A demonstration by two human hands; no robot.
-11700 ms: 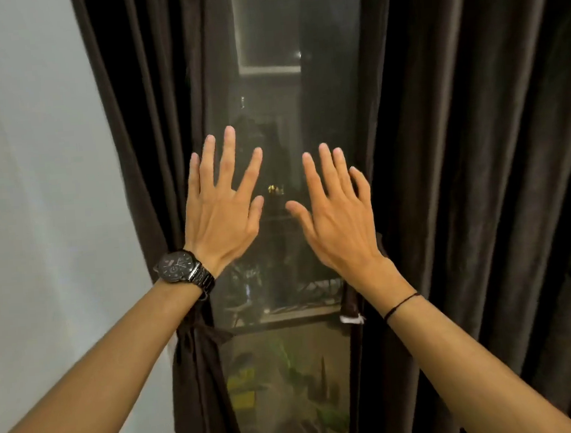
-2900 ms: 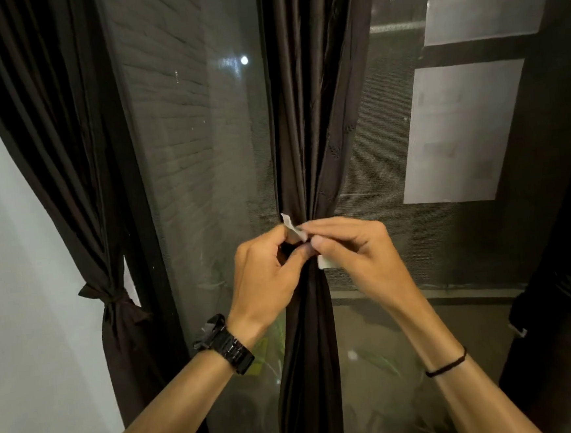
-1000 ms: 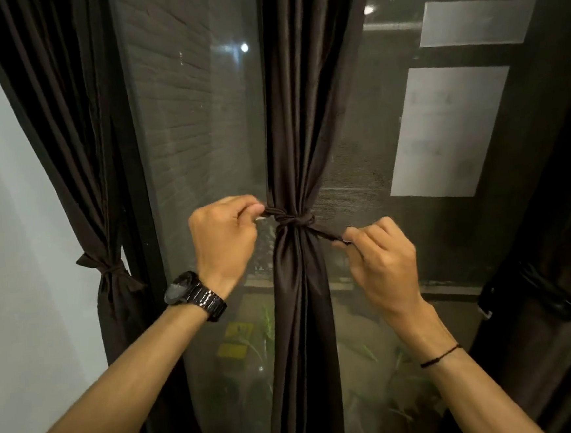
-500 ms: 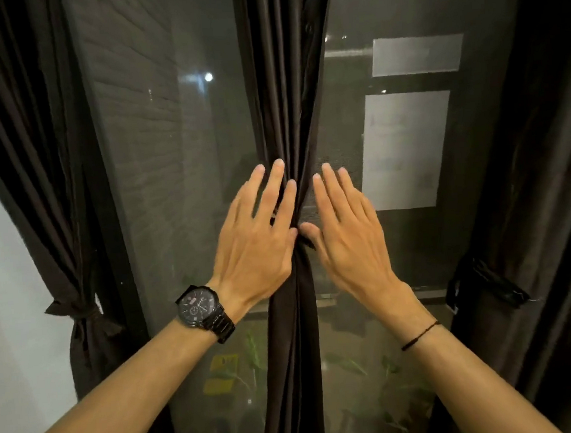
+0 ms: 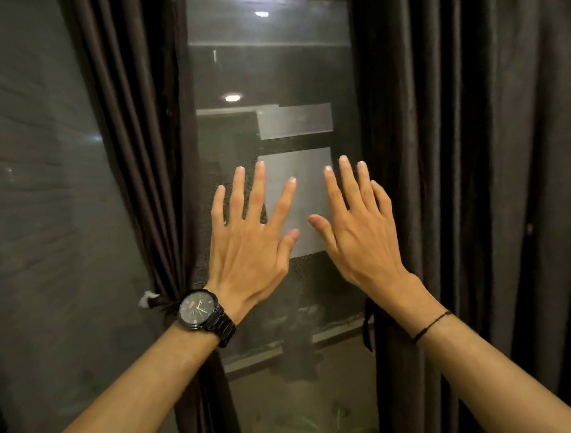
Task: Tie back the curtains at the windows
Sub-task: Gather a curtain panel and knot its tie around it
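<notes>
We've let go of the middle curtain (image 5: pixel 143 159), now knotted by its tie (image 5: pixel 163 304). Our left hand (image 5: pixel 249 253) and right hand (image 5: pixel 361 244) hover spread, grips empty, beside the loose right curtain (image 5: pixel 464 202), likely next.

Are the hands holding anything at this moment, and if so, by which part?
Nothing is held. The left hand and the right hand are both open, fingers spread, in front of the window.
</notes>
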